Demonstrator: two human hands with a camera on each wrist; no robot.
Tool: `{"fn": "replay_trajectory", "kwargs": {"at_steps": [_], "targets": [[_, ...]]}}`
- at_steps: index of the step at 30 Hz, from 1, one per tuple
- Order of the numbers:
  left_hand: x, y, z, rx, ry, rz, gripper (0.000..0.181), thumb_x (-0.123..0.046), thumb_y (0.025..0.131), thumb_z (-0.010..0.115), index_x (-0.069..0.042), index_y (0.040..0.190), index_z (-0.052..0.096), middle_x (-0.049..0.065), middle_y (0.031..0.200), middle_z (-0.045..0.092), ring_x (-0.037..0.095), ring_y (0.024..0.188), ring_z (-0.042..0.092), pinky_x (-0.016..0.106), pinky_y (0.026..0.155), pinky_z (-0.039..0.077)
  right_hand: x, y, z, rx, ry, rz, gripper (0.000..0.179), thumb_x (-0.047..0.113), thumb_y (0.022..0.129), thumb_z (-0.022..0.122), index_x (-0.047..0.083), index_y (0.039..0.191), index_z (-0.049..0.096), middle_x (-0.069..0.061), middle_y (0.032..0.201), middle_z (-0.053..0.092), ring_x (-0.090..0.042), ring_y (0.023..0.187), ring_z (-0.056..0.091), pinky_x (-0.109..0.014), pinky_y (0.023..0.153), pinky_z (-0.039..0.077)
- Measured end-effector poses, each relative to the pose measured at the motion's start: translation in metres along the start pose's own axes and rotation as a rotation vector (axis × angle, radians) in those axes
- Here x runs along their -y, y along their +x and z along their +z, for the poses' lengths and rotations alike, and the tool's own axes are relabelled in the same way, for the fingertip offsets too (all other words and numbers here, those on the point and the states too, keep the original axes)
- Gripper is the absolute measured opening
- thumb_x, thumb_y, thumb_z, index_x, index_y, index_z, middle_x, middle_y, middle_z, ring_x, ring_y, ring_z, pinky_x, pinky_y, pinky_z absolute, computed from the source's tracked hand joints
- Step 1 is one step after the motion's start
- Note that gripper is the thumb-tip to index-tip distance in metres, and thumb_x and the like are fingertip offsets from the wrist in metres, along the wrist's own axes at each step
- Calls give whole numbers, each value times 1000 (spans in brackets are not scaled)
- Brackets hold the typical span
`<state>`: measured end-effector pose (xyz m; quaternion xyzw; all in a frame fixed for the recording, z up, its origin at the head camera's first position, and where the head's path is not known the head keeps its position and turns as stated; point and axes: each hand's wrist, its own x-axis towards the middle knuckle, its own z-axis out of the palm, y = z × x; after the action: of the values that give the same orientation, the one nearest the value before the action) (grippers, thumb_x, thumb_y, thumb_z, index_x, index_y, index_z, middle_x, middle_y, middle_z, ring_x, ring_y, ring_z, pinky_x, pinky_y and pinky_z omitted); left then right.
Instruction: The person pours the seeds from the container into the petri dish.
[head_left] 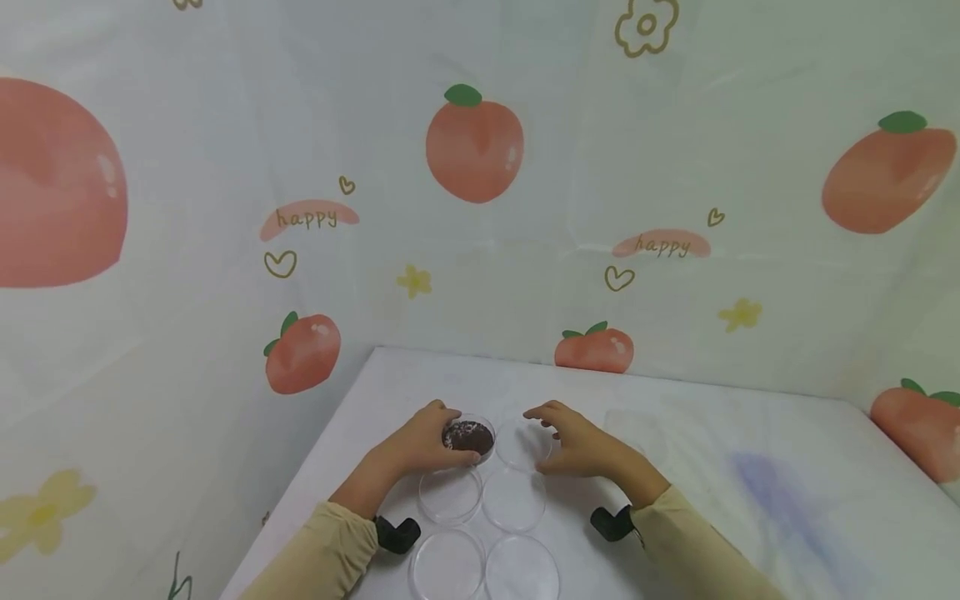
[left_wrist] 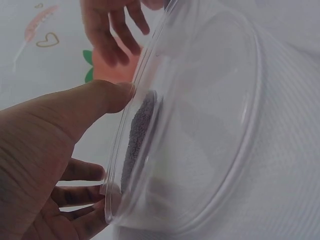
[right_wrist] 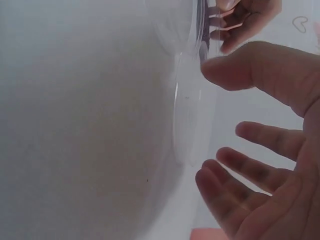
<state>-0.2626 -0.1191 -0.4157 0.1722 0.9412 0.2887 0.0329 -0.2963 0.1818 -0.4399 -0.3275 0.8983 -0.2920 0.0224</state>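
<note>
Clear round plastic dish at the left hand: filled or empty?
Not empty: the clear round plastic dish holds dark granular material, visible in the head and left wrist views. Exact fill level: cannot tell.

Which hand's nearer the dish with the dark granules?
Left. The left hand grips the dark-filled dish at its edge, thumb and fingers on opposite sides. The right hand is off to its right, at the far side of the neighbouring clear dish.
</note>
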Motion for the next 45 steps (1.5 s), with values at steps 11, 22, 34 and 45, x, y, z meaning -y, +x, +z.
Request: {"fn": "replay_trajectory", "kwargs": {"at_steps": [11,22,34,45], "targets": [[5,-1,1,-10,5,61,85,-50,85,84,11,139,61,21,122,62,37,118,63,57,107,55,13,5,-2,78,-11,165,89,18,74,90,0,152,51,-14,142,55,-24,117,60,-43,100,57],[1,-4,0,-5,17,7,84,-47,81,89,7,140,62,19,123,63,37,121,64,58,109,54,22,7,-6,113,-11,278,81,24,74,96,-1,143,60,-15,145,55,-21,113,61,-45,103,58],[2,-2,2,-2,11,4,82,-44,82,89,8,140,62,18,122,63,36,120,63,57,109,54,9,11,-8,112,25,273,73,28,72,98,3,132,65,-11,134,58,-18,105,63,-40,96,58],[9,6,7,3,18,15,84,-47,83,88,7,142,62,17,124,62,34,120,63,55,108,54,-3,3,-12,-22,248,222,81,33,76,96,8,143,58,-9,146,58,-32,131,64,-41,102,61]]}}
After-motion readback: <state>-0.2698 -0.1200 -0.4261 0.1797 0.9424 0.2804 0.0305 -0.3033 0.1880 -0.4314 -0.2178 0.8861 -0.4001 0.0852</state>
